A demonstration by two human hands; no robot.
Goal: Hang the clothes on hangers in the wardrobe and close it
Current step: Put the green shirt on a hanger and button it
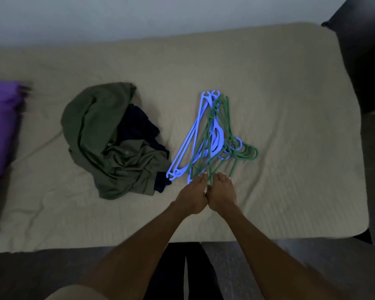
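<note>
A tangled pile of blue and green plastic hangers [212, 137] lies on the beige bed [290, 105], right of centre. Both of my hands meet at the near end of that pile. My left hand [193, 195] and my right hand [222, 192] have their fingers curled around a green hanger's bar [210, 176] that runs between them. A crumpled olive-green shirt [108, 144] lies to the left of the hangers, on top of a dark navy garment [139, 126]. The wardrobe is out of view.
A purple cloth [0, 131] covers the bed's left end. Dark furniture [364, 50] stands at the far right beside the bed. Dark floor [30, 276] runs along the bed's near edge, where my legs stand.
</note>
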